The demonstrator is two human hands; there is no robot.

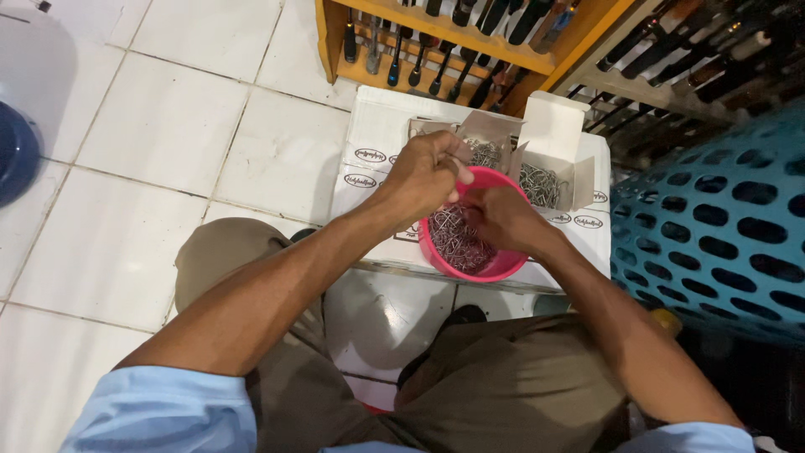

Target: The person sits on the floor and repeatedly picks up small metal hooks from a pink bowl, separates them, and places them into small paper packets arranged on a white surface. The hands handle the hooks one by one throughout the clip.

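While the person sits over a white tiled floor, the left hand hovers at the rim of a pink bowl, its grip pinched together on something too small to make out. The bowl, full of metal clips, rests on a white carton. The right hand reaches into the bowl, fingers curled among the clips; whether they clamp any I cannot tell. Behind stands an open box of more clips. Farther right is a teal basket.
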